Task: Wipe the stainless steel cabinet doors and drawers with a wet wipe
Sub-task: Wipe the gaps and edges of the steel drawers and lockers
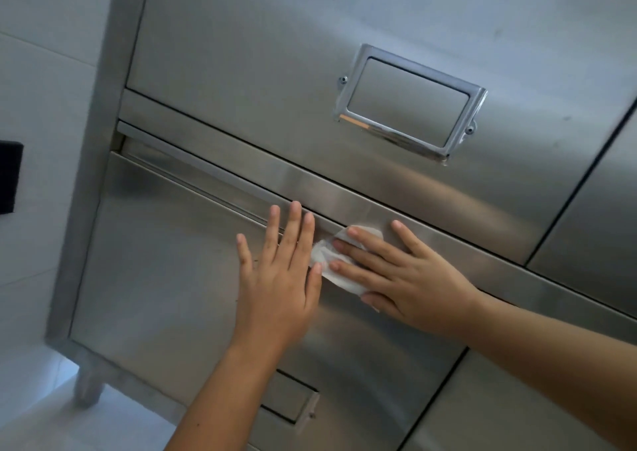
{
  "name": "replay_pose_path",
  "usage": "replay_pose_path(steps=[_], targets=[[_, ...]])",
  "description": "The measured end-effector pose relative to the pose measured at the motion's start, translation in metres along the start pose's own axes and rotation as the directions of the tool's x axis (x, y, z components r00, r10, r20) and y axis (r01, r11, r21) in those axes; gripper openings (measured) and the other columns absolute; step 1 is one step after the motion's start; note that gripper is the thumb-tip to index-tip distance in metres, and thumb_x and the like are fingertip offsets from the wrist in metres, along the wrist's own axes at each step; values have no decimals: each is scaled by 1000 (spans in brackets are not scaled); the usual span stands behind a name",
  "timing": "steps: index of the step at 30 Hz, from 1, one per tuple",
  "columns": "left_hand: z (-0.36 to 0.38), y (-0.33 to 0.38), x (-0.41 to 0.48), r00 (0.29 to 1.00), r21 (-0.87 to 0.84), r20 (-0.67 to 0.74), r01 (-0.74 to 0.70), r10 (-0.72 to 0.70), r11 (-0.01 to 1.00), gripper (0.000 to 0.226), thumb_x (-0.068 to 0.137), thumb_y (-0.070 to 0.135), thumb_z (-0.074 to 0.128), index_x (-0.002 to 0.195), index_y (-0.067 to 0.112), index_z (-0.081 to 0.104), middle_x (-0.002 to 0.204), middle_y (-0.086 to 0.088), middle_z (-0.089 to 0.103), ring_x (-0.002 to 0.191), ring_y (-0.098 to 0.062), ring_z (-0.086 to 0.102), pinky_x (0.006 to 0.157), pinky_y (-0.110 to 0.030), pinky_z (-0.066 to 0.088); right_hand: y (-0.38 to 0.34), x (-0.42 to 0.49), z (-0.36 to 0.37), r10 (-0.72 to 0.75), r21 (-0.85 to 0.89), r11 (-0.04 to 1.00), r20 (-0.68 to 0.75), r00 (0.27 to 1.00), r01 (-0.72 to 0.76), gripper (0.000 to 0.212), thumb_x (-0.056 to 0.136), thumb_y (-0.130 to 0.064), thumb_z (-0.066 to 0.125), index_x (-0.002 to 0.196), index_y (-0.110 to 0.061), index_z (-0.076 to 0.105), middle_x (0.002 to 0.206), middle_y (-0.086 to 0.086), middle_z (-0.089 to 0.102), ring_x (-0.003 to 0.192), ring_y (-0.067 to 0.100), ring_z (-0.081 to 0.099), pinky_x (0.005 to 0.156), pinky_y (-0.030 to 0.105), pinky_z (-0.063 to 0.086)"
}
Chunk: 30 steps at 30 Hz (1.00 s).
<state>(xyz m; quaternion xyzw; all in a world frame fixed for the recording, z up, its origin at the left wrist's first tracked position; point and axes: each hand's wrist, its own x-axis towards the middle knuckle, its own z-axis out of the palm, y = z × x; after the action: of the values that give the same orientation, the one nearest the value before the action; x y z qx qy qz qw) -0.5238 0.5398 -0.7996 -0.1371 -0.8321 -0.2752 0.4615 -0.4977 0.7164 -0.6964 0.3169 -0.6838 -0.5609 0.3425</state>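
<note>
Two hands lie flat on the front of a stainless steel cabinet, seen from above at a tilt. The right hand (pixel 406 278), just past centre toward 4 o'clock, has its fingers straight and spread and presses a crumpled white wet wipe (pixel 324 252) against the metal. The wipe sits at the top edge of the lower drawer (pixel 155 261), touching the horizontal strip (pixel 344 195) that runs between the two drawers. The left hand (pixel 275 285), near 6 o'clock of centre, is also flat and spread. It rests bare on the lower drawer and holds nothing, with its thumb at the wipe's edge.

Judging by how things lie, the work is partway through. The wipe covers only a small patch near the middle of the lower drawer's top edge. The upper drawer (pixel 241 54), toward 12 o'clock, shows a few dark smudges near its top and right side, so it likely needs a pass. Its chrome label frame (pixel 410 104) is at 1 o'clock. The neighbouring door (pixel 593 209) at 3 o'clock and a second label frame (pixel 293 402) at 6 o'clock have no wipe near them. Whether any panel is already clean cannot be told from the sheen alone.

At 9 o'clock are a pale tiled wall (pixel 44 71) and a dark object (pixel 8 178) cut off by the picture's edge. A cabinet leg (pixel 89 385) stands at 8 o'clock.
</note>
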Motion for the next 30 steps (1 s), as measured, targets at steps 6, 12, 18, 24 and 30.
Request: replay_pose_path(steps=[6,12,18,24,30], targets=[[14,32,-9,990,73,23,-138,137,988,56,91,33,29,142,9,34,150,-9,29,137,-30,27,101,-65,10,-3,-66,9,65,-5,998,25,998,-65,54,94,-39,35,145,-23,27,149,2,32,139,20,25,109,49,12],[22,52,-16,985,-10,56,-161,161,987,57,90,31,31,142,7,34,150,-12,26,136,-31,27,99,-64,16,-4,-95,7,113,23,993,45,993,-114,53,92,-37,38,143,-24,30,146,1,38,137,21,30,109,50,9],[28,57,-17,987,-31,45,-152,154,988,58,91,30,31,143,3,30,151,-13,23,137,-33,24,100,-64,12,-10,-59,4,110,-35,993,47,993,-109,54,92,-43,36,144,-30,29,148,0,36,138,19,27,108,50,7],[30,59,-18,987,-14,23,-158,158,987,59,92,31,31,143,2,29,151,-14,23,137,-33,23,100,-65,10,-9,-98,7,128,25,991,44,991,-129,52,94,-38,37,144,-28,30,148,1,35,136,22,31,108,49,13],[30,59,-22,974,-3,7,-225,225,974,57,92,32,31,144,9,24,152,-9,22,139,-25,22,101,-64,13,-7,-118,6,139,29,990,55,989,-141,50,93,-33,36,142,-29,33,146,-1,37,137,21,30,109,49,9]])
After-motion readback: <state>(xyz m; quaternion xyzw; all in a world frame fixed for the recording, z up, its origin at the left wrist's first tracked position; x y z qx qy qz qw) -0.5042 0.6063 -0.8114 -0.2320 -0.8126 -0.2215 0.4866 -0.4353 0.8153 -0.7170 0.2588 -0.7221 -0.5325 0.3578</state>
